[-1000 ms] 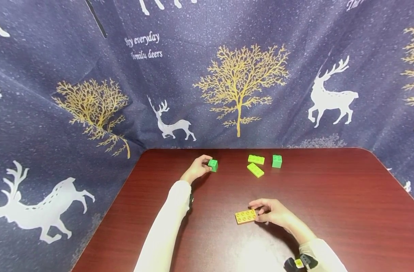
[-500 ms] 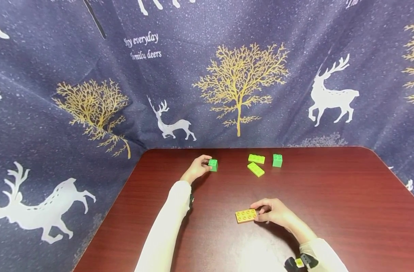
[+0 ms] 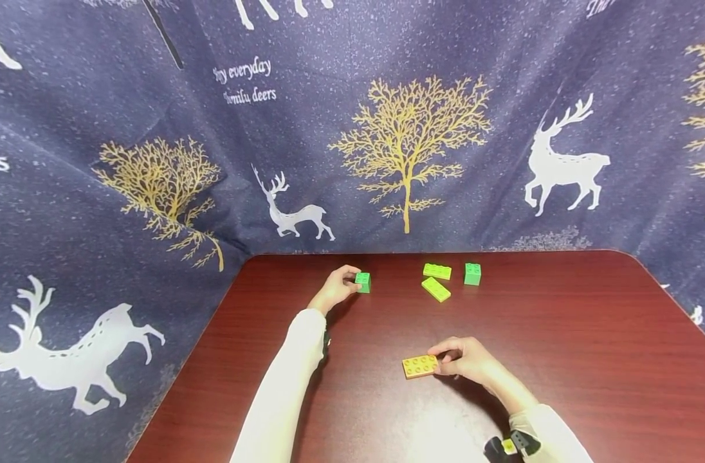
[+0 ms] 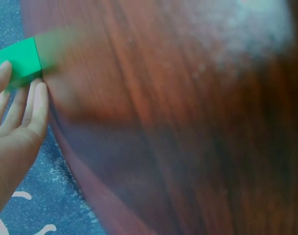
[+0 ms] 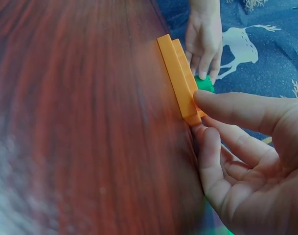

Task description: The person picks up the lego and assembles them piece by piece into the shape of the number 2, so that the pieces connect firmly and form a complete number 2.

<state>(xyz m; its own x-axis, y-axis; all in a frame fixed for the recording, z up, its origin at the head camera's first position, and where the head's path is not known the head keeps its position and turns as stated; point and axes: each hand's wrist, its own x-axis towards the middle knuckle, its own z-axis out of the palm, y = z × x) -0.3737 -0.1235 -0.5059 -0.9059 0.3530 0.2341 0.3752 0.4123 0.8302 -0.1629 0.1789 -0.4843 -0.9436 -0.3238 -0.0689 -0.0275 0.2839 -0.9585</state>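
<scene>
Far off on the table's left side, my left hand (image 3: 336,289) pinches a small green toy building brick (image 3: 363,283) between thumb and fingers. The left wrist view shows the thumb on one side of that brick (image 4: 20,59) and fingertips on the other; its green reflection lies on the tabletop beside it. Closer to me, my right hand (image 3: 471,361) grips one end of a flat yellow-orange building brick (image 3: 419,366), studs up. In the right wrist view, the thumb lies over the end of this brick (image 5: 175,81), with fingers curled below. Whether it touches the table is unclear.
At the back of the dark red table (image 3: 532,334) lie a lime-green flat brick (image 3: 437,271) and another lime-green flat brick (image 3: 436,289), near each other. To their right stands a second green brick (image 3: 472,274). A blue deer-print cloth (image 3: 445,161) hangs behind the table.
Hardly anything differs. Both hands stay at their bricks, and the head view shifts very slightly.
</scene>
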